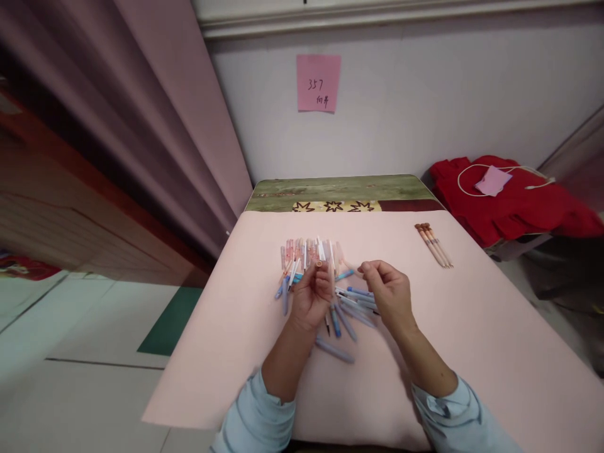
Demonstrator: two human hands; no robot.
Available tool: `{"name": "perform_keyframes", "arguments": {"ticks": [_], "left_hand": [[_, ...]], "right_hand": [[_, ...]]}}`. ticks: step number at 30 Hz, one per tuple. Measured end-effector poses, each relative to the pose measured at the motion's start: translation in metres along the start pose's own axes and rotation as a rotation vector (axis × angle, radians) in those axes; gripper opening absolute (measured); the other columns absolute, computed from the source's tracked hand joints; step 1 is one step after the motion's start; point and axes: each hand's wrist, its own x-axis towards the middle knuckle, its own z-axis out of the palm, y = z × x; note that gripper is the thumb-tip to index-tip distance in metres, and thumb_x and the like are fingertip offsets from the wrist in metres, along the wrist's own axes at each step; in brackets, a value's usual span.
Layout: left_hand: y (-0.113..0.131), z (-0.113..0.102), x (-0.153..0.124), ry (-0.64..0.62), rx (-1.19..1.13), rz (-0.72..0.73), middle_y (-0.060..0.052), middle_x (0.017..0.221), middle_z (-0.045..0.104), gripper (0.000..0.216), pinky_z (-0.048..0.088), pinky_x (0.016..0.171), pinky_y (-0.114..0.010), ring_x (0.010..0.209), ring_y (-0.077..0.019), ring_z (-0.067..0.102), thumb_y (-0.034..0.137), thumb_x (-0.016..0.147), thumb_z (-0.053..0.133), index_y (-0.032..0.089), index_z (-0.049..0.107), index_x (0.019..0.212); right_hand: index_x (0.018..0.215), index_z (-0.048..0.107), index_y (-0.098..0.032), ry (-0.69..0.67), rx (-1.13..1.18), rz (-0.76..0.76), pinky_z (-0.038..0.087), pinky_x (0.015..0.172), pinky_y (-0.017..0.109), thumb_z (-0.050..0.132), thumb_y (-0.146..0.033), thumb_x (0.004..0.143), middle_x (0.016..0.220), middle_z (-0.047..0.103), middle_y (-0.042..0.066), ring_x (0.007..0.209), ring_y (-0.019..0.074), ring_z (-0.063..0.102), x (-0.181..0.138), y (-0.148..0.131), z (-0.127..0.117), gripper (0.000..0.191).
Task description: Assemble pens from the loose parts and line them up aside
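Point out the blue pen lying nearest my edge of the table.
The pale blue pen lying alone, below the heap of pens; every other blue one lies farther up.

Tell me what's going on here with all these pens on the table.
A person is working over a pink cloth. Their left hand holds one pen upright above a loose pile of pens. The right hand is close beside it with fingertips pinched; whether it grips anything is unclear. A few brown-capped pens lie apart, toward the far right.
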Motion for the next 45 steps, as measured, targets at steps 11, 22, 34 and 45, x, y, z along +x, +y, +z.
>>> {"name": "perform_keyframes", "arguments": {"ticks": [11, 22, 34, 45], "left_hand": [[0.024, 0.004, -0.002, -0.001, -0.004, 0.188, -0.008, 0.083, 0.07, 0.029, 0.05, 0.052, -0.008, 0.059, -0.0032, 0.06, 0.019, 0.099, 0.038, 0.01, 0.063, 0.089], [0.025, 0.008, 0.001, 0.025, -0.028, 0.25, -0.006, 0.076, 0.068, 0.031, 0.052, 0.053, -0.007, 0.059, -0.0033, 0.063, 0.021, 0.101, 0.035, 0.009, 0.059, 0.088], [0.023, 0.01, 0.006, 0.103, -0.01, 0.341, -0.007, 0.081, 0.072, 0.028, 0.057, 0.066, -0.011, 0.069, -0.006, 0.069, 0.013, 0.1, 0.036, 0.009, 0.062, 0.092], [0.018, 0.007, 0.005, 0.046, 0.013, 0.267, -0.005, 0.078, 0.067, 0.032, 0.053, 0.057, -0.007, 0.062, -0.003, 0.064, 0.019, 0.101, 0.037, 0.009, 0.061, 0.082]], "right_hand": [[0.074, 0.071, -0.022, -0.112, -0.667, 0.119, 0.034, 0.052, 0.024, 0.062, -0.043, 0.076, 0.062, 0.065, -0.001, 0.055, 0.0136, 0.054, 0.027, 0.014, -0.048, 0.023], [0.075, 0.072, -0.026, -0.163, -1.02, 0.123, 0.03, 0.054, 0.025, 0.058, -0.042, 0.078, 0.071, 0.069, 0.0, 0.065, 0.0155, 0.058, 0.028, 0.011, -0.046, 0.021], [0.07, 0.069, -0.025, -0.183, -0.985, 0.172, 0.029, 0.053, 0.025, 0.057, -0.039, 0.076, 0.065, 0.067, -0.001, 0.061, 0.0147, 0.057, 0.026, 0.012, -0.048, 0.02], [0.069, 0.071, -0.027, -0.401, -0.86, 0.145, 0.031, 0.053, 0.024, 0.063, -0.04, 0.074, 0.059, 0.065, -0.004, 0.057, 0.0124, 0.056, 0.027, 0.018, -0.047, 0.017]]}}
